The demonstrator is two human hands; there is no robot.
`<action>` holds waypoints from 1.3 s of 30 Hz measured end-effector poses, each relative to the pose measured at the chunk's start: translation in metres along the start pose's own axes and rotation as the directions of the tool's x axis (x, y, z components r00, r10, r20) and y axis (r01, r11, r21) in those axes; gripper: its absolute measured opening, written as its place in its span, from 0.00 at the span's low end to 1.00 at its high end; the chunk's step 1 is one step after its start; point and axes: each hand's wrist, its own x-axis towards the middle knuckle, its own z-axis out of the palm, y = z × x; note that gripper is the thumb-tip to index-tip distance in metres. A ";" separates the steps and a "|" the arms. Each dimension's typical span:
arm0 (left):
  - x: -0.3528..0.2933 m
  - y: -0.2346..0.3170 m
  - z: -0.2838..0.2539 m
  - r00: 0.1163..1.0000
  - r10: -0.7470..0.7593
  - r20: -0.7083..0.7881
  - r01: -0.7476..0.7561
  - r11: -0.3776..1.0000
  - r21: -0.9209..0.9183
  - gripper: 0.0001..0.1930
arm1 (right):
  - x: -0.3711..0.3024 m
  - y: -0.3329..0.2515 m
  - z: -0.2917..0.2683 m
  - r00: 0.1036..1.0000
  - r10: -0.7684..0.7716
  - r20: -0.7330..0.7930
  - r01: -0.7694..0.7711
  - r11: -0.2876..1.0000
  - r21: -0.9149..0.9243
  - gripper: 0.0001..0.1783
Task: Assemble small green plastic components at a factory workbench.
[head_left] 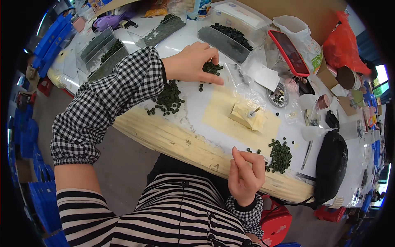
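Observation:
My left hand reaches over a small heap of dark green round pieces. Its thumb and bent fingers are apart at the heap's edge; nothing shows between them. A larger pile of the same pieces lies below my left wrist. Near the front edge, my right hand is closed in a pinch, and whatever its fingertips hold cannot be made out. Beside it sits another pile of green pieces. Between the hands stands a pale yellow block with a short metal pin on top.
Clear boxes of green pieces line the back, with divided trays at the left. A red-cased phone leans behind the plastic bags. To the right are a round metal dish, tweezers and a black pouch.

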 end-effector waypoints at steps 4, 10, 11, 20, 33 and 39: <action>-0.011 0.004 -0.002 0.987 0.130 0.099 -0.151 0.956 0.250 0.37 | 0.002 -0.001 -0.001 1.000 0.007 0.016 -0.006 0.999 -0.032 0.18; 0.007 -0.026 0.006 0.986 0.165 -0.034 -0.144 0.930 0.338 0.31 | 0.001 0.001 0.001 1.000 0.016 0.022 -0.015 0.999 -0.039 0.18; 0.009 -0.029 0.005 0.989 0.142 -0.049 -0.117 0.931 0.345 0.29 | 0.001 0.001 0.001 1.000 0.015 0.025 -0.014 0.999 -0.035 0.18; -0.062 -0.018 -0.040 0.993 -0.067 0.094 0.084 0.978 -0.188 0.17 | 0.003 0.000 0.000 0.999 0.017 0.052 -0.016 1.000 -0.018 0.19; -0.124 0.050 -0.002 0.994 -0.068 -0.087 0.060 0.993 -0.097 0.21 | 0.005 0.000 0.003 0.998 0.027 0.055 -0.024 0.998 -0.056 0.19; -0.119 0.059 -0.005 0.994 -0.056 -0.092 0.053 0.998 -0.037 0.18 | 0.003 -0.002 -0.009 0.997 0.062 0.039 -0.061 0.998 -0.006 0.19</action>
